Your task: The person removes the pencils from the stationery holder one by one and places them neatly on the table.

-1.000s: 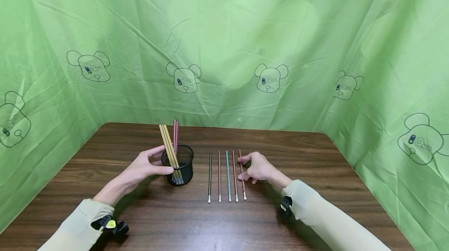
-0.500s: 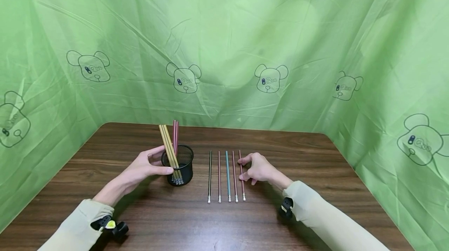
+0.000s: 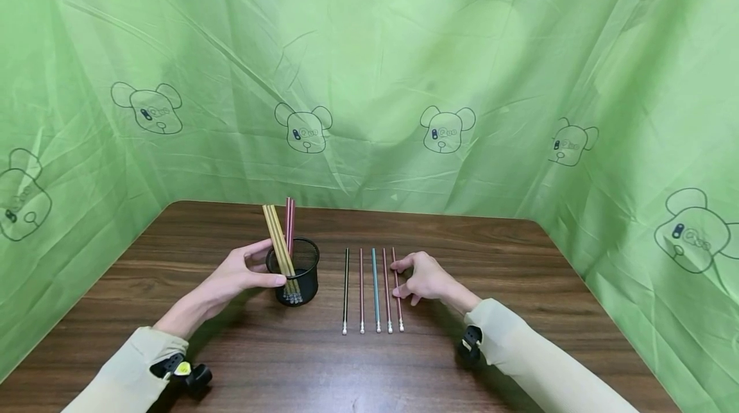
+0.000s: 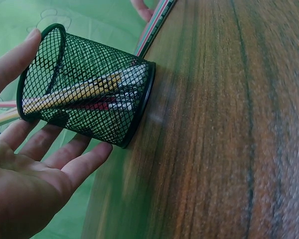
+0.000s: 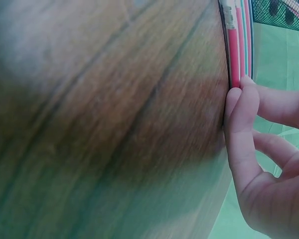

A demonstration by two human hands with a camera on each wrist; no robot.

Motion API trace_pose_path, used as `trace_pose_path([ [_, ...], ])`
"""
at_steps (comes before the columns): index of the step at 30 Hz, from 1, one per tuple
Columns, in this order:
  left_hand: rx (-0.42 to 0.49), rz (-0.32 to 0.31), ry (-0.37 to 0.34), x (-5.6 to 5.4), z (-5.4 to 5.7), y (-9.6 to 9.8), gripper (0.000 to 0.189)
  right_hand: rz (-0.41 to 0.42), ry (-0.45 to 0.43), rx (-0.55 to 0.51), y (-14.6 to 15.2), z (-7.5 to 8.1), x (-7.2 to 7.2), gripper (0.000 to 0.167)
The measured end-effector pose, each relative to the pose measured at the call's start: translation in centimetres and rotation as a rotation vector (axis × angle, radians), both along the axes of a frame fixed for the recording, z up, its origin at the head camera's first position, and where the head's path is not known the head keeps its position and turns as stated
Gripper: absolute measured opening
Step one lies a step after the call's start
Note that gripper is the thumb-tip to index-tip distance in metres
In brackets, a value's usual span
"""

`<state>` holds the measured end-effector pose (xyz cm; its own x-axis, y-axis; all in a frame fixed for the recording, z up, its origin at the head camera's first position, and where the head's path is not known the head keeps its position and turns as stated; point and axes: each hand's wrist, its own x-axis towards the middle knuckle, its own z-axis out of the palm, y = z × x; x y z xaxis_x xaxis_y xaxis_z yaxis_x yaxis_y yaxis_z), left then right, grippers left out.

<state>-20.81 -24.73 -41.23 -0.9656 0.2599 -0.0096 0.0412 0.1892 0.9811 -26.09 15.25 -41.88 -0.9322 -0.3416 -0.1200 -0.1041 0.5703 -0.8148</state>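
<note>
While your left hand (image 3: 239, 270) grips the upright black mesh cup (image 3: 307, 283), yellow pencils (image 3: 278, 240) and dark-red pencils (image 3: 290, 217) stand inside it. Your right hand (image 3: 426, 277) touches the rightmost red pencil (image 3: 399, 311) with its fingertips; I cannot tell if they pinch it. That pencil lies on the desk (image 3: 288, 362), ending a row of five beside the cup.

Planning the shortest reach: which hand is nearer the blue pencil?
Right. The right hand pinches the rightmost pencil, two places right of the blue pencil; the left hand holds the black mesh cup, farther off leftward.
</note>
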Motion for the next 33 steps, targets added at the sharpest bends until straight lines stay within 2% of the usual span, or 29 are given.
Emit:
trace_pose_path([
  [20, -0.018, 0.004, -0.004, -0.09, 0.04, -0.05, 0.096, 0.004, 0.022, 0.042, 0.12, 0.11, 0.18, 0.056],
  [33, -0.016, 0.006, -0.001, -0.04, -0.08, -0.07, 0.096, 0.016, 0.019, 0.025, 0.08, 0.32, 0.47, 0.056],
])
